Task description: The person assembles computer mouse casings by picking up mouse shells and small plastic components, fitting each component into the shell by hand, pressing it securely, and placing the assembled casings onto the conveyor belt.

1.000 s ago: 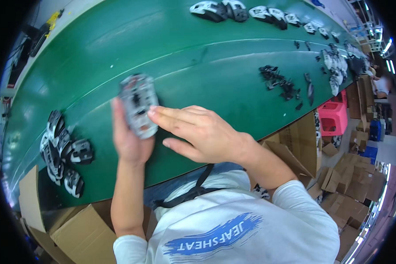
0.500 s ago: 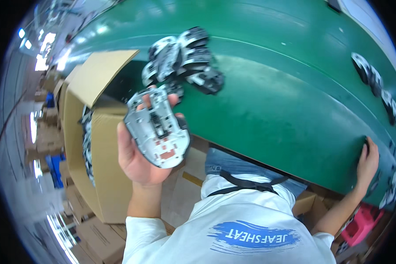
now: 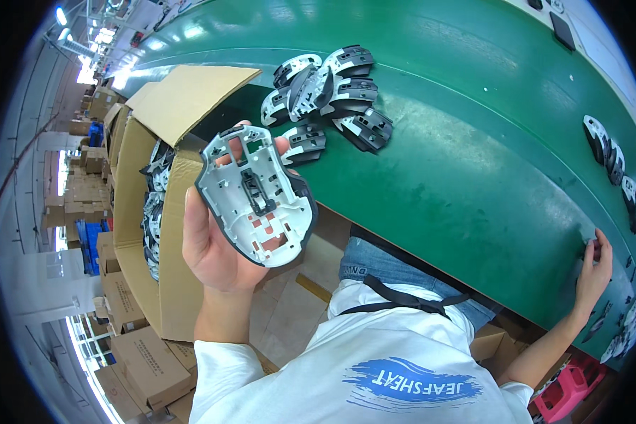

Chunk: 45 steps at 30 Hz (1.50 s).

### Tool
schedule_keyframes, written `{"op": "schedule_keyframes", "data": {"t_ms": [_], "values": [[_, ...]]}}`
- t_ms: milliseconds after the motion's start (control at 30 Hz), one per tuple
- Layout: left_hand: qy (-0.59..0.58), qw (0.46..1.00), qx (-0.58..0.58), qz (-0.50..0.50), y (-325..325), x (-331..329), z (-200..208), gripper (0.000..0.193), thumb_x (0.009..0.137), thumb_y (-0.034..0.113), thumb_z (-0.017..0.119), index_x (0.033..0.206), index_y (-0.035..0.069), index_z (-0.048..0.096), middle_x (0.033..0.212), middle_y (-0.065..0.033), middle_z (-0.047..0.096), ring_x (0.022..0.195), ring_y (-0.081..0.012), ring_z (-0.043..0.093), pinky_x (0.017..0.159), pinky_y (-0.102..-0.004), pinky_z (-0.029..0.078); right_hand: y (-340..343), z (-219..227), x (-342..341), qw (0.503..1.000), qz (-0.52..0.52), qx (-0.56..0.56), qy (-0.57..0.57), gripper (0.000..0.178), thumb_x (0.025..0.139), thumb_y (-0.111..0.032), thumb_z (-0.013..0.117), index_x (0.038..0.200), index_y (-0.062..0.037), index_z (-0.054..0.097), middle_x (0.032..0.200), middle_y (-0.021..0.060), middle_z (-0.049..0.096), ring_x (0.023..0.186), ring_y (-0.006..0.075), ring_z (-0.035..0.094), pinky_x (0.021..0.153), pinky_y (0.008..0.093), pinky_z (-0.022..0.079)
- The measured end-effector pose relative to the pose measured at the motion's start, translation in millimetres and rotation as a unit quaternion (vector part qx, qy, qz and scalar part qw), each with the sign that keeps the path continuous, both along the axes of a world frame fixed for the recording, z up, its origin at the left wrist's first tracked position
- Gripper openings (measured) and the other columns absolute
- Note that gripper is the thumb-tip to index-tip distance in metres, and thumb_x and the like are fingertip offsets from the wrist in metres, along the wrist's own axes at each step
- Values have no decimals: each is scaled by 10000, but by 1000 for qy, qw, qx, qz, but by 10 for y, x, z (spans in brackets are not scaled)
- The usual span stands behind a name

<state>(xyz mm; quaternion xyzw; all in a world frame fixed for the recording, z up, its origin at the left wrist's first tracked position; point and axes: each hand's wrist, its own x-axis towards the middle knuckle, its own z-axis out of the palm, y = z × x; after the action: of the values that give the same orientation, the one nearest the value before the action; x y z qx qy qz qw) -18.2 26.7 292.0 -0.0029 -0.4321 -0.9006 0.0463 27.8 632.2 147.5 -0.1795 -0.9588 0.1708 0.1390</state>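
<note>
My left hand (image 3: 219, 247) is closed round a computer mouse shell (image 3: 279, 219), raised between the carton and the bench. The shell's white inner side faces me, with cut-outs, small posts and a black part in the middle; its rim is dark. Far to the right, my right hand (image 3: 595, 272) is at the green bench top, fingers bent together. A tiny dark thing seems to be at its fingertips, too small to name. Beyond the left hand lies a heap of black-and-white mouse shells (image 3: 353, 92) on the bench.
An open carton (image 3: 180, 247) holding more shells stands at the left. The green bench (image 3: 431, 177) runs across the view. More shells (image 3: 604, 148) form a row at the far right, with loose parts (image 3: 625, 332) below. A pink stool (image 3: 569, 389) stands under the bench.
The view has shifted, so the bench and heap appear farther right. The mouse shell in my left hand has turned slightly, showing its inside more squarely. My right hand stays at the bench's right side.
</note>
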Motion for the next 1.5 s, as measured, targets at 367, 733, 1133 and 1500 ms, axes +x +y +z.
{"op": "schedule_keyframes", "data": {"t_ms": [367, 733, 1133, 1500], "values": [[-137, 682, -659, 286, -3358, -77, 842, 646, 1128, 437, 605, 1637, 66, 463, 1590, -132, 563, 1460, -236, 520, 1222, -395, 402, -915, 123, -89, 977, 175, -100, 63, 243, 920, 82, 712, 1143, -7, 745, 996, 102, 668, 855, 234, 653, 770, 332, 534], [-7, 582, -726, 366, -3306, -518, 334, 442, 1135, 270, 637, 1463, -26, 615, 1413, -139, 674, 1305, -209, 628, 1149, -355, 472, -776, 242, -64, 992, 106, -9, 64, 308, 925, 55, 730, 1217, -37, 759, 1182, 134, 698, 983, 308, 716, 874, 394, 576], [171, 453, -873, -56, -361, -1782, -493, 406, 1079, 160, 679, 1462, 26, 656, 1349, -237, 724, 1268, -380, 688, 1086, -443, 522, -823, 121, 54, 982, 66, -44, 174, 254, 928, 11, 757, 1170, -63, 785, 1140, 146, 776, 1071, 331, 747, 959, 412, 590], [376, 488, -777, -133, 957, -1236, -167, 309, 981, -10, 679, 1287, 1, 722, 1279, -158, 711, 1299, -366, 627, 1100, -481, 494, -708, 65, -69, 965, 49, -118, 229, 359, 914, 42, 796, 1265, -25, 756, 1084, 133, 783, 928, 229, 772, 838, 343, 628]]}}
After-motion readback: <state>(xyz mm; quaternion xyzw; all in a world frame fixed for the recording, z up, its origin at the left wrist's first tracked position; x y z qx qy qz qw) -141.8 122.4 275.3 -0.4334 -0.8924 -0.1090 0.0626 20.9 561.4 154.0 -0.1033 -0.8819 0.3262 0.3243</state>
